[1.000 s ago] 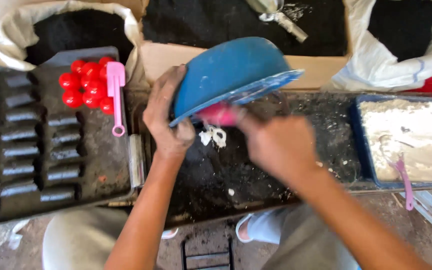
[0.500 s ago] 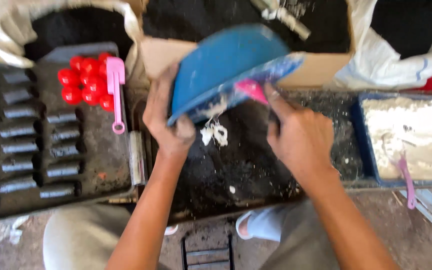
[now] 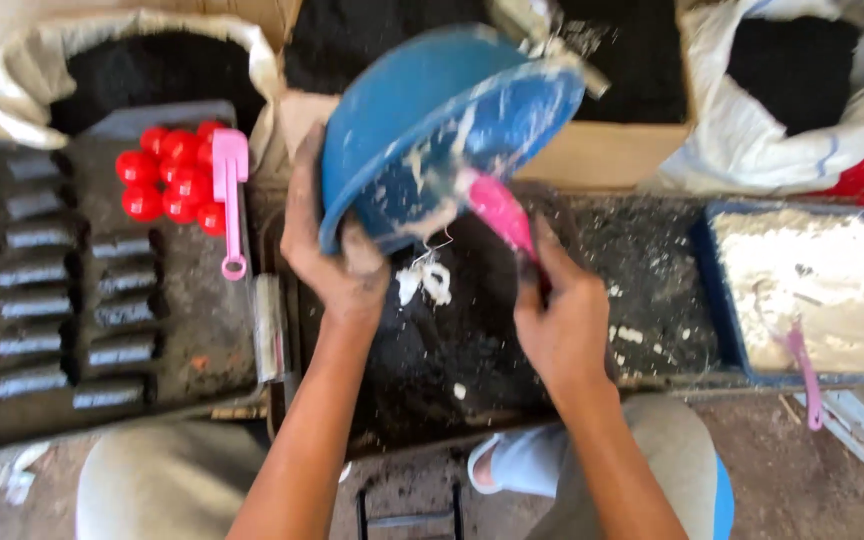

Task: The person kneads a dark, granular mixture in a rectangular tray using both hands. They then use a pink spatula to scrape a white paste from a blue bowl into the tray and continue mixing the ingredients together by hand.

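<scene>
My left hand [image 3: 337, 250] grips the rim of a blue bowl [image 3: 422, 110], tilted so its smeared inside faces me, above a black tray [image 3: 472, 350]. My right hand [image 3: 562, 325] holds a pink scoop [image 3: 500, 212] whose head is inside the bowl, against white paste. A few lumps of white paste [image 3: 424, 280] lie on the dark tray surface just below the bowl's lower edge.
Left: a dark mould tray [image 3: 72, 290] with rows of slots, red balls [image 3: 167, 180] and a second pink scoop [image 3: 230, 200]. Right: a blue tray of white powder [image 3: 812, 280] with a pink tool in it. Sacks of black powder [image 3: 152, 70] stand behind.
The bowl has been tipped up further, so its inside now shows. The right hand has moved the pink scoop up into the bowl; white paste has dropped onto the tray.
</scene>
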